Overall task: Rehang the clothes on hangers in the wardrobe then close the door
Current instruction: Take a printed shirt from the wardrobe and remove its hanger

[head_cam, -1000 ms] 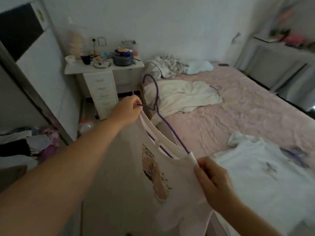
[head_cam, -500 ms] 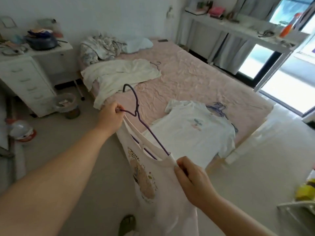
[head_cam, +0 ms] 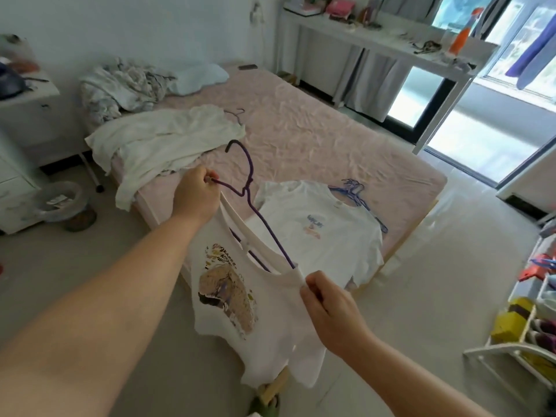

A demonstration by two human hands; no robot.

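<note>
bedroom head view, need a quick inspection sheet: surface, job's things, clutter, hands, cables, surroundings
surface: pink bed, wrinkled cover.
job's things: printed white t-shirt partly on purple hanger, held up; second white t-shirt flat on the bed by blue hangers; cream garment heaped at the bed edge.
clutter: crumpled bedding, pillow.
hands: left hand grips the hanger end; right hand pinches the shirt shoulder.
cables: nothing seen.
surroundings: bin, white shelf, shoe rack; wardrobe not in view.
</note>
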